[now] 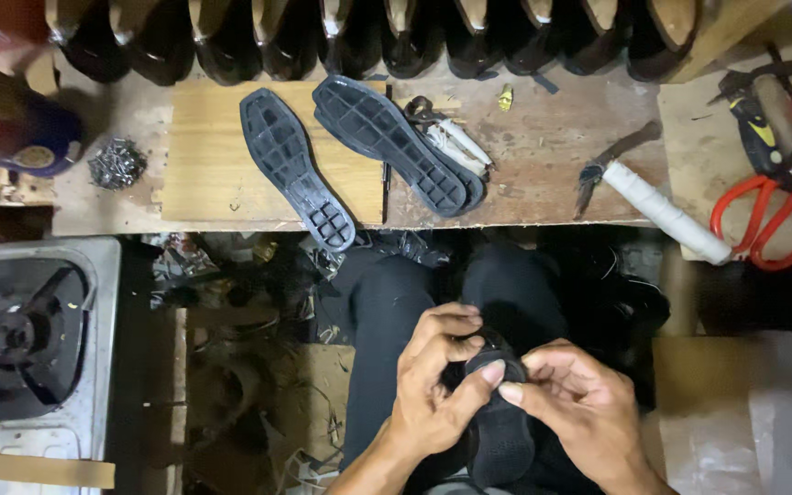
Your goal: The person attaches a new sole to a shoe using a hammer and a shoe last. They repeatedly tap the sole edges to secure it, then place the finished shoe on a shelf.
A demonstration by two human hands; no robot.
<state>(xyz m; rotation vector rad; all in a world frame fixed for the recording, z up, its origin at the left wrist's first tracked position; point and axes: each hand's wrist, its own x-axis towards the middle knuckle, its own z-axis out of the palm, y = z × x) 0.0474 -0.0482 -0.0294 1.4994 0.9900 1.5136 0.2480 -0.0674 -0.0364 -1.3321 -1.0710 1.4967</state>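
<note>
A black shoe upper is lying on the person's lap, between both hands, with its toe end pointing up toward the workbench. The left hand is curling around the upper's left side, its fingers bending over the toe end and its thumb pressing across the dark material, so the hand is gripping the piece. The right hand is closing on the right side, thumb tip meeting the left thumb just at the toe, the other fingers half bent and pinching the edge.

Beyond the fingertips, on the wooden workbench, two black rubber soles are lying tread-up side by side, the right one resting over some small tools. Farther to the right of the hands, a white-wrapped knife is lying at a slant, and red-handled scissors are resting near the bench edge. To the left of the hands, a gas burner is standing well apart, with a heap of small nails above it. A row of dark shoes on lasts is lining the far edge.
</note>
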